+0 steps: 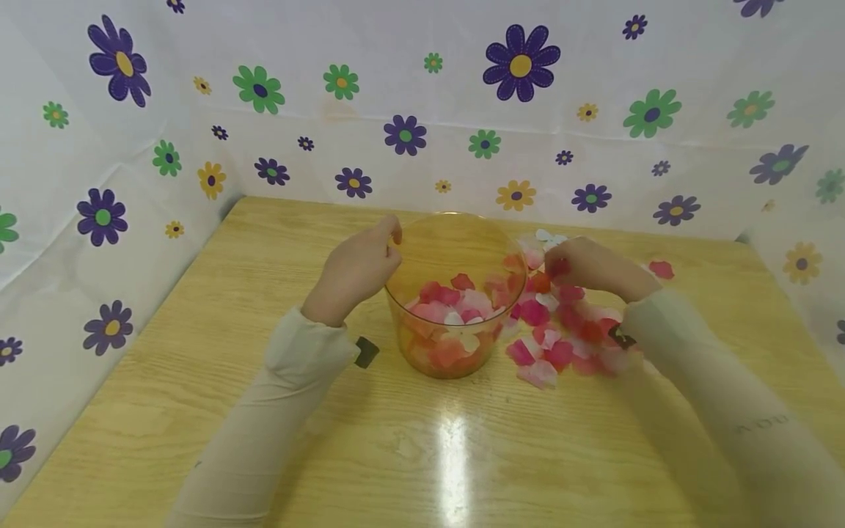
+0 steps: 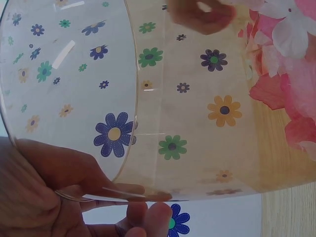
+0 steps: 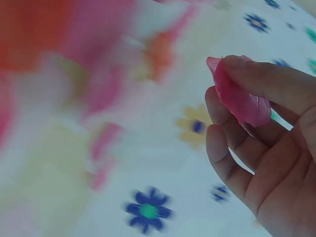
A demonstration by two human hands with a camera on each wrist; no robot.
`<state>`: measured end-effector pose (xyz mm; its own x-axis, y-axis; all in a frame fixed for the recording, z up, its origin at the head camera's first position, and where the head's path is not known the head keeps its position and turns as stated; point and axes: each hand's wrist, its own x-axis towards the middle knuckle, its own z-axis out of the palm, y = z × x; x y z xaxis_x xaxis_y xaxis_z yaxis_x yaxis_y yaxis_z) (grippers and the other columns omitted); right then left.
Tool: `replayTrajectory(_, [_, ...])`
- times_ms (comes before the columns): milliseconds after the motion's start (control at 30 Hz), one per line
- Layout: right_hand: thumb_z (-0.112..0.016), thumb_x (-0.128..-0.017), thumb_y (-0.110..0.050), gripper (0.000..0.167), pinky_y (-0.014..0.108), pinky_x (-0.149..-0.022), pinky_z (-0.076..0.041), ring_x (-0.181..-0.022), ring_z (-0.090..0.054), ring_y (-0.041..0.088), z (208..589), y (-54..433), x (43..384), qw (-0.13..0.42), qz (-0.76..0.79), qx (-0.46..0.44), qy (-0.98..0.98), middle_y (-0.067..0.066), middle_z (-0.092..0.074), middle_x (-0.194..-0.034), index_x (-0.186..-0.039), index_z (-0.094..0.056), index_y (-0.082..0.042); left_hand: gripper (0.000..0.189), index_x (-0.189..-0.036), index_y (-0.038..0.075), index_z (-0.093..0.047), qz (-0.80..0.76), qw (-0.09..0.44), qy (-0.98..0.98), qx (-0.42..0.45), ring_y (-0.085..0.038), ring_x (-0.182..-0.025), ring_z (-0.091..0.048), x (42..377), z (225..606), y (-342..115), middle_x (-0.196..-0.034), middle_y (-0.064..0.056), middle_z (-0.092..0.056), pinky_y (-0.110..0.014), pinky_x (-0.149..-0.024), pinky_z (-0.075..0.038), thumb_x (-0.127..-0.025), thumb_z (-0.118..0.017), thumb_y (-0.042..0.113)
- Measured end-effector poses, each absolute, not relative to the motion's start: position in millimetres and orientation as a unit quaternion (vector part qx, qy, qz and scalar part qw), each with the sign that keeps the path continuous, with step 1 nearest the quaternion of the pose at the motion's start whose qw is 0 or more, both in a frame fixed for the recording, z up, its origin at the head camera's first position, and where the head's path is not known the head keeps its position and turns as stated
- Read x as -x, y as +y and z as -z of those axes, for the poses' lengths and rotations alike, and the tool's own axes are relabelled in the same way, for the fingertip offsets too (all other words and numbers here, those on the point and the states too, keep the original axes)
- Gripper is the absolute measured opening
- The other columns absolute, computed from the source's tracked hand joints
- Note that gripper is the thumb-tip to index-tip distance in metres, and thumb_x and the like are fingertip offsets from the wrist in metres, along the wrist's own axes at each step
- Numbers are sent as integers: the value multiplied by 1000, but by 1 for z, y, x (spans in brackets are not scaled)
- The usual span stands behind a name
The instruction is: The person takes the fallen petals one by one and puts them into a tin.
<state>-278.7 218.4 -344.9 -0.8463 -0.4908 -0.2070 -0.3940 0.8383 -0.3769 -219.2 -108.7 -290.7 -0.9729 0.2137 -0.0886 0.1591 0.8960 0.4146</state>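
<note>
A see-through amber tub (image 1: 404,334) stands upright on the table, with pink, red and white artificial petals (image 1: 452,348) in its bottom. My left hand (image 1: 359,268) holds the tub by its left rim, thumb inside and fingers outside in the left wrist view. To the right of the tub, my right hand (image 1: 594,268) is over a loose heap of petals (image 1: 535,312). In the right wrist view it pinches a pink petal (image 3: 242,101) between thumb and fingers.
The heap spreads on the wooden table (image 1: 370,455) close to the tub's right side. One red petal (image 1: 661,269) lies apart at the far right. Flower-printed white cloth (image 1: 284,125) rises behind and on both sides of the table.
</note>
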Motion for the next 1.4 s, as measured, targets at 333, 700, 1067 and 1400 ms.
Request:
replayTrajectory(333, [-69, -81, -4, 12, 31, -76, -51, -81, -58, 16, 263, 191, 254, -18, 216, 314, 924, 4, -67, -89, -92, -67, -8, 31, -118, 10, -45, -196, 65, 974, -95, -18, -57, -41, 222, 291, -109, -69, -3, -44, -27, -50, -32, -89, -37, 14])
replayTrajectory(700, [-71, -81, -9, 17, 33, -81, -54, -88, -61, 15, 274, 140, 241, 53, 225, 401, 886, 1, -67, -93, -97, -65, -10, 31, -118, 9, -45, -202, 68, 972, -99, -18, -57, -41, 223, 292, -107, -69, -3, -44, -27, -51, -32, -89, -36, 14])
replayTrajectory(1067, [-70, -81, -7, 17, 35, -84, -53, -91, -63, 18, 271, 155, 231, 11, 228, 406, 885, 2, -68, -94, -96, -65, -9, 30, -117, 9, -46, -199, 59, 973, -103, -18, -57, -40, 222, 292, -108, -67, -3, -42, -27, -51, -31, -88, -36, 13])
replayTrajectory(1400, [-69, -83, -10, 18, 43, -84, -51, -92, -63, 19, 290, 206, 225, 30, 231, 296, 926, 3, -69, -97, -100, -67, -11, 31, -117, 8, -46, -198, 58, 973, -104, -17, -57, -40, 222, 291, -108, -67, -2, -41, -27, -51, -30, -88, -36, 12])
